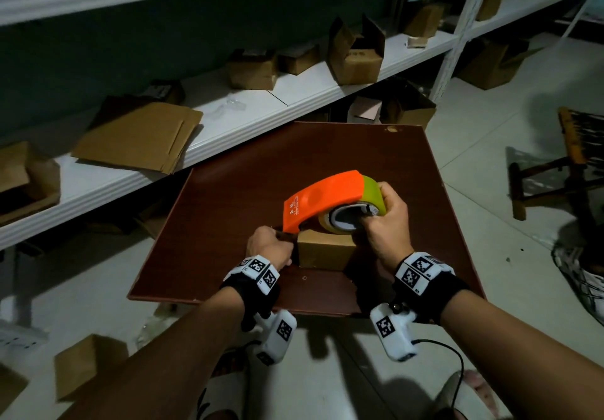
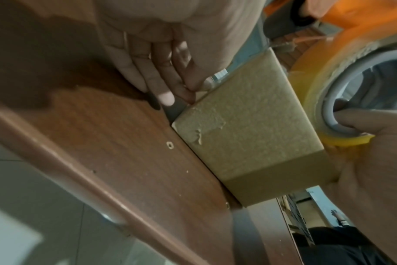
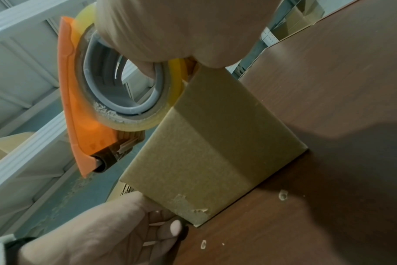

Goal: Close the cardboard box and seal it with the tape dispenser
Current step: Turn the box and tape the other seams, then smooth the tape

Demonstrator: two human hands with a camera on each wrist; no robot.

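Note:
A small closed cardboard box point(image 1: 325, 251) point(image 2: 249, 125) point(image 3: 204, 152) stands on a dark brown table point(image 1: 228, 207). My right hand point(image 1: 385, 220) point(image 3: 170, 35) grips the orange tape dispenser point(image 1: 322, 199) point(image 3: 79, 125) by its yellowish tape roll point(image 2: 317, 93), thumb inside the grey core. The dispenser lies tilted over the box top, its front end down at the box's left top edge. My left hand point(image 1: 269, 246) point(image 2: 181, 89) point(image 3: 147, 220) holds the box's left end, fingertips against its side and thumb near the top edge. The box top is hidden under the dispenser.
Behind the table, a white shelf point(image 1: 294, 92) carries flattened cardboard point(image 1: 137, 138) and several small boxes point(image 1: 354, 56). A wooden stool point(image 1: 572, 158) stands to the right. Another box point(image 1: 88, 364) lies on the tiled floor at lower left.

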